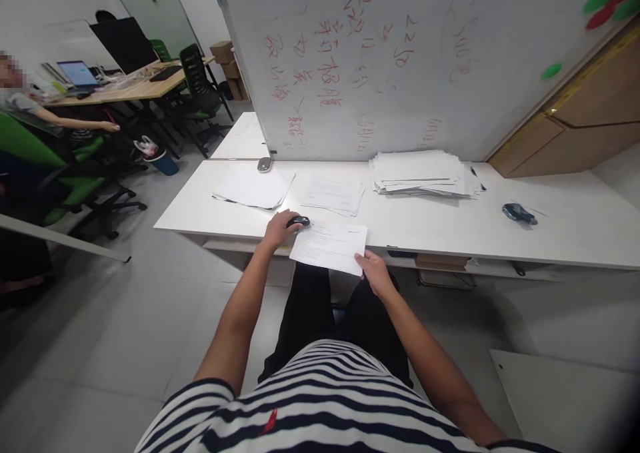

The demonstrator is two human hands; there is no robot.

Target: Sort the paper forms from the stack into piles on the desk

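My left hand [279,229] is wrapped around a small black rounded object [299,222], which looks like a stapler, at the upper left corner of a printed sheet of paper [330,246]. The sheet lies partly on the white table and juts past its front edge over my lap. Its lower right corner is pinched between the thumb and fingers of my right hand [374,270]. Just beyond it lie a few printed sheets [333,193]. Further left rests a spread stack of blank-looking paper [255,185]. Whether the stapler's jaws touch the sheet I cannot tell.
A thick paper stack [420,173] sits against the whiteboard [350,73] along the back of the table [450,233]. A grey mouse-like object [265,164] stands at the back left, a dark blue item [520,214] at the right. A seated person [55,116] is at the far left.
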